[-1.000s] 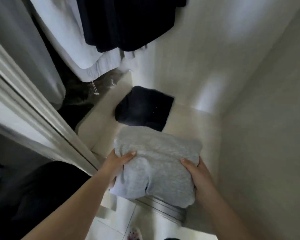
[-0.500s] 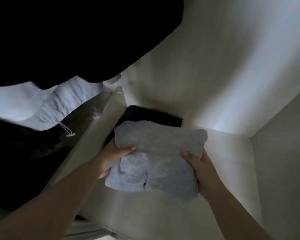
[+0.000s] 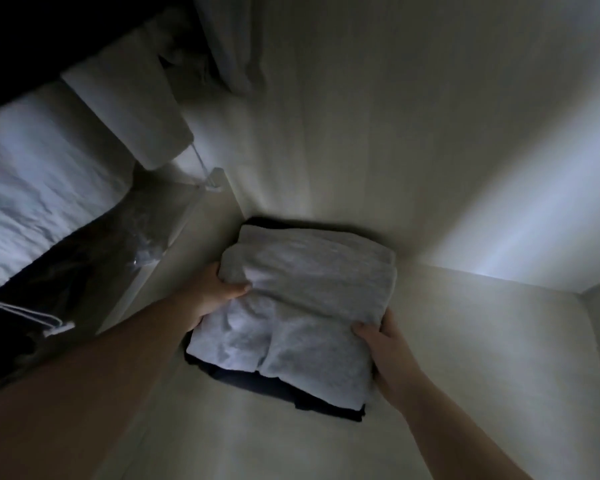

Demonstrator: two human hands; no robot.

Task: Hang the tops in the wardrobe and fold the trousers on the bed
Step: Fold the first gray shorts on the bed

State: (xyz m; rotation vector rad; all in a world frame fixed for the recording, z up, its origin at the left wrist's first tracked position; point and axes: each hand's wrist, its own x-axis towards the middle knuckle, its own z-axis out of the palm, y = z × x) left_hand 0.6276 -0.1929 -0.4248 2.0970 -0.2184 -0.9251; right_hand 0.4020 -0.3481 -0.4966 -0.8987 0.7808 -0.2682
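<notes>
A person's left hand (image 3: 215, 292) and right hand (image 3: 385, 344), fingers curled round opposite edges, hold the folded grey trousers (image 3: 302, 306) squarely atop a dark folded garment (image 3: 278, 386) on the wardrobe shelf (image 3: 465, 341), apparently to stack them neatly.

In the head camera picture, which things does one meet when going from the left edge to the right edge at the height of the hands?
White hanging garment → left hand → folded light grey soft cloth bundle, lying on a folded dark garment → right hand → pale wardrobe side wall.

Dim, soft blur, glare upper right.
</notes>
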